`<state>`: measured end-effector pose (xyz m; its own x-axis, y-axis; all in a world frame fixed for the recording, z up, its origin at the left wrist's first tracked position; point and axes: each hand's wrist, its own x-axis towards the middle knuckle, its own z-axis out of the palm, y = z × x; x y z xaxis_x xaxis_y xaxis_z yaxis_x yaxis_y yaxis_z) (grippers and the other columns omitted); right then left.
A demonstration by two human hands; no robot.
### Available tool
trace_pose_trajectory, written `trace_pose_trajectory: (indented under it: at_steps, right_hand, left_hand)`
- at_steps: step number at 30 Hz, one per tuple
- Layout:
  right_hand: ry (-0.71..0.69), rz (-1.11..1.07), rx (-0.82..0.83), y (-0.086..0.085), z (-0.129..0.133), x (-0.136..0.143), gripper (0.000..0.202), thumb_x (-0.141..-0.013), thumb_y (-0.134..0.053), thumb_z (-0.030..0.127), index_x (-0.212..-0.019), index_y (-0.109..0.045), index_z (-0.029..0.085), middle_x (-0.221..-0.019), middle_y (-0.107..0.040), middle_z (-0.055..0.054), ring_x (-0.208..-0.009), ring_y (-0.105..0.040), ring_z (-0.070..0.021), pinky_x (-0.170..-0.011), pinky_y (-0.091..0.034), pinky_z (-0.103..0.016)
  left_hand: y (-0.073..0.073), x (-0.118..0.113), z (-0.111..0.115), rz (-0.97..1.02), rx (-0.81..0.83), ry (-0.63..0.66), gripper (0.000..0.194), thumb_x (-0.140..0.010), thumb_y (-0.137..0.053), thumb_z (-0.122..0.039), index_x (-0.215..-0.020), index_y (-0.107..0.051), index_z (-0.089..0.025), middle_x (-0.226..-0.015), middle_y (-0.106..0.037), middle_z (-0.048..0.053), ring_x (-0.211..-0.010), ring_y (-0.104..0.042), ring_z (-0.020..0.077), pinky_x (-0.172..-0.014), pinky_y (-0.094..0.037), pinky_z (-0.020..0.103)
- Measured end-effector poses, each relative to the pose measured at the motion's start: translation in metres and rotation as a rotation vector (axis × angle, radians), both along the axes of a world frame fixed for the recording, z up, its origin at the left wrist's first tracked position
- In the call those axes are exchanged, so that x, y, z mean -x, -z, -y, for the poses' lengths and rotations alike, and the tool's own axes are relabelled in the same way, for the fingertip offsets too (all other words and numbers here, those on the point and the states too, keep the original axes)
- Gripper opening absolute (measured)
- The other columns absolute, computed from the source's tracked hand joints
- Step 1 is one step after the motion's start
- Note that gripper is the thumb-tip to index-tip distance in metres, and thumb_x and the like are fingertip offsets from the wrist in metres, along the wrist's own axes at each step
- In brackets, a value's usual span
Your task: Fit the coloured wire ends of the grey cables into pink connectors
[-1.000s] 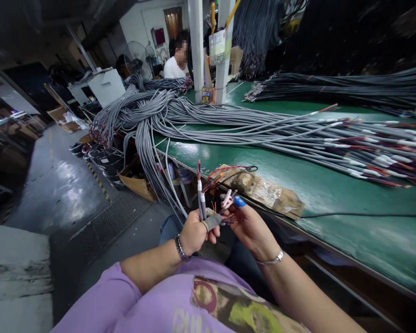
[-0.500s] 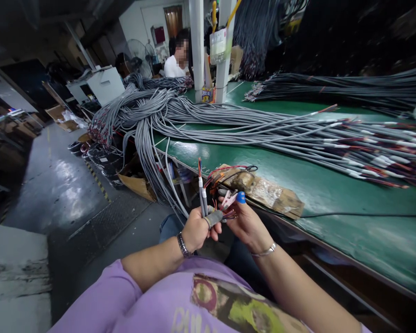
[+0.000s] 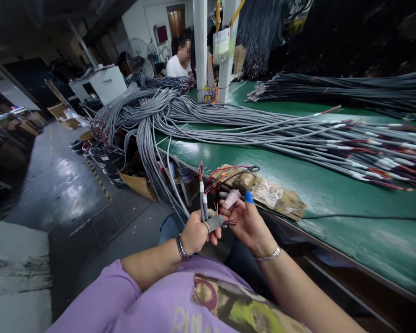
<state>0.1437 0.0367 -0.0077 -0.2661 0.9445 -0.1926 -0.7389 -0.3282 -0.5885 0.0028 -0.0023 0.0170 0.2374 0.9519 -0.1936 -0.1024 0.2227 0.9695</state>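
Clenches gray cables (image 3: 201, 208) upright in left hand (image 3: 193, 234), beside green bench (image 3: 350, 236). Holds right hand (image 3: 252, 227) part-open at blurred pink clip (image 3: 232, 199); cannot tell if gripped. Could snag wire ends (image 3: 231, 222), through crowding.

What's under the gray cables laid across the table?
Green tabletop shows through a gap between the gray cables and along both sides. Where they lie dense, whatever is beneath is hidden.

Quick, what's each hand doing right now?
Left hand: closed around grey cables with white bands.
Right hand: loosely open, by a blurred pale pink object; whether it holds that cannot be told.
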Motion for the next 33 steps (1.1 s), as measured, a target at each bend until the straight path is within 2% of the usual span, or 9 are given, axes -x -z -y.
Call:
trace_pose_trajectory:
  at_steps: [5,7,12,17,19,22,25,29,33]
  right_hand:
    - [0.015,0.042,-0.023,-0.006,0.004,-0.003,0.024,-0.067,-0.078,0.040,-0.075,-0.069,0.020,-0.069,-0.066,0.001,-0.058,-0.056,-0.0101,-0.054,-0.050,-0.020]
    - [0.020,0.058,-0.032,-0.007,0.005,-0.003,0.022,-0.067,-0.078,0.038,-0.075,-0.070,0.019,-0.068,-0.065,0.001,-0.059,-0.056,-0.0102,-0.056,-0.050,-0.020]
    - [0.036,0.104,-0.044,-0.004,0.005,-0.001,0.032,-0.068,-0.075,0.050,-0.075,-0.069,0.020,-0.069,-0.063,0.000,-0.059,-0.055,-0.0119,-0.055,-0.049,-0.024]
    - [0.263,0.413,-0.180,0.000,0.007,0.003,0.039,-0.074,-0.066,0.059,-0.067,-0.066,0.020,-0.062,-0.060,0.000,-0.057,-0.050,-0.0125,-0.056,-0.044,-0.025]
    - [0.293,0.504,-0.214,0.001,0.008,0.004,0.042,-0.076,-0.061,0.062,-0.069,-0.067,0.021,-0.063,-0.062,-0.002,-0.057,-0.051,-0.0142,-0.057,-0.043,-0.027]
    - [0.165,0.386,-0.172,0.001,0.004,0.005,0.048,-0.075,-0.057,0.068,-0.073,-0.069,0.021,-0.064,-0.064,-0.004,-0.057,-0.055,-0.0169,-0.057,-0.046,-0.031]
    - [0.063,0.207,-0.090,0.004,-0.002,0.006,0.043,-0.071,-0.064,0.064,-0.075,-0.070,0.021,-0.067,-0.066,-0.003,-0.060,-0.059,-0.0177,-0.059,-0.048,-0.032]
    - [0.112,0.081,-0.002,0.007,-0.005,0.007,0.034,-0.064,-0.077,0.054,-0.076,-0.071,0.022,-0.071,-0.069,-0.001,-0.061,-0.060,-0.0157,-0.061,-0.050,-0.030]
    - [0.109,0.068,0.009,0.005,-0.002,0.010,0.036,-0.065,-0.076,0.056,-0.076,-0.070,0.022,-0.073,-0.069,-0.001,-0.062,-0.059,-0.0149,-0.062,-0.050,-0.029]
  left_hand:
    - [0.003,-0.001,0.002,0.052,-0.027,-0.088,0.040,-0.073,-0.066,-0.048,-0.060,-0.051,-0.014,-0.049,-0.056,-0.001,-0.033,-0.048,0.0057,-0.032,-0.021,0.018]
    - [0.005,-0.004,0.001,0.079,-0.023,-0.137,0.038,-0.073,-0.065,-0.048,-0.063,-0.051,-0.014,-0.050,-0.057,-0.002,-0.033,-0.049,0.0059,-0.032,-0.022,0.017]
    - [0.006,-0.011,-0.002,0.087,-0.015,-0.158,0.037,-0.072,-0.066,-0.048,-0.065,-0.051,-0.015,-0.050,-0.057,-0.002,-0.033,-0.048,0.0056,-0.032,-0.023,0.017]
    - [0.007,-0.012,-0.004,0.076,-0.014,-0.150,0.038,-0.073,-0.065,-0.047,-0.061,-0.050,-0.014,-0.050,-0.057,-0.001,-0.032,-0.048,0.0055,-0.032,-0.022,0.017]
    - [0.008,-0.012,-0.004,0.071,-0.012,-0.148,0.038,-0.074,-0.065,-0.047,-0.061,-0.050,-0.014,-0.050,-0.057,-0.001,-0.032,-0.048,0.0055,-0.032,-0.022,0.017]
    - [0.010,-0.012,-0.004,0.060,-0.006,-0.143,0.037,-0.073,-0.065,-0.047,-0.064,-0.051,-0.015,-0.050,-0.057,-0.002,-0.032,-0.047,0.0055,-0.032,-0.022,0.017]
    - [0.011,-0.012,-0.005,0.067,0.000,-0.139,0.037,-0.073,-0.064,-0.049,-0.066,-0.051,-0.015,-0.050,-0.057,-0.002,-0.032,-0.047,0.0056,-0.031,-0.021,0.017]
    - [0.012,-0.013,-0.006,0.056,0.021,-0.134,0.039,-0.071,-0.065,-0.050,-0.065,-0.050,-0.015,-0.049,-0.057,-0.002,-0.031,-0.047,0.0057,-0.031,-0.021,0.017]
    - [0.011,-0.012,-0.005,0.024,0.029,-0.119,0.040,-0.070,-0.066,-0.050,-0.064,-0.049,-0.015,-0.049,-0.057,-0.002,-0.031,-0.046,0.0055,-0.032,-0.021,0.017]
